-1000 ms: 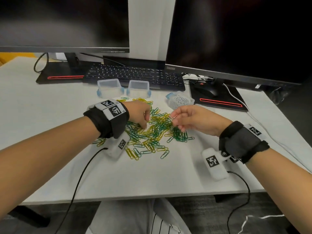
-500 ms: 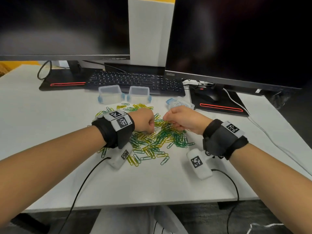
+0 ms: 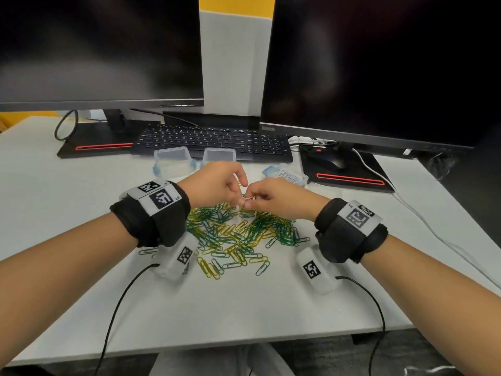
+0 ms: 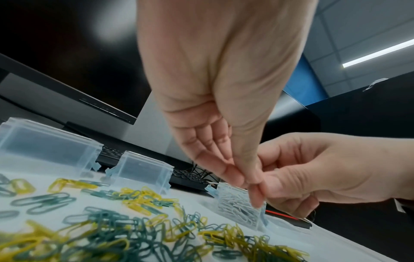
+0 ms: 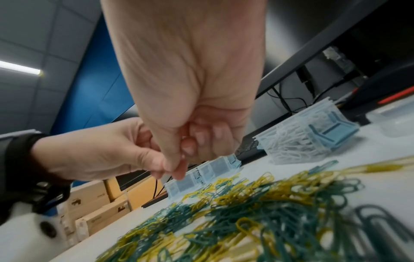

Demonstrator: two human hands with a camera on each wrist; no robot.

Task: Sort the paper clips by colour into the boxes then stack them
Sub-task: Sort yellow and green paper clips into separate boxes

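Observation:
A loose pile of green and yellow paper clips (image 3: 235, 234) lies on the white table (image 3: 244, 308). Just above its far edge my left hand (image 3: 238, 192) and right hand (image 3: 253, 203) meet fingertip to fingertip, both pinching a small pale paper clip (image 3: 249, 198). Neither wrist view shows the clip: the left fingers (image 4: 253, 187) and the right fingers (image 5: 177, 170) hide it. Two empty clear boxes (image 3: 173, 158) (image 3: 219, 156) stand behind the pile. A third box (image 3: 287, 176), lying tilted at the back right, is full of white clips.
A black keyboard (image 3: 214, 143) sits right behind the boxes, under two dark monitors (image 3: 379, 63). A mouse (image 3: 329, 160) rests on the right monitor base, and a white cable (image 3: 433, 232) runs along the table's right side. Black wrist cables trail over the front edge.
Half a second ago both hands were curled low on the pile. They have since lifted a little, and their fingertips now meet on a pale clip. The head view has tilted upward.

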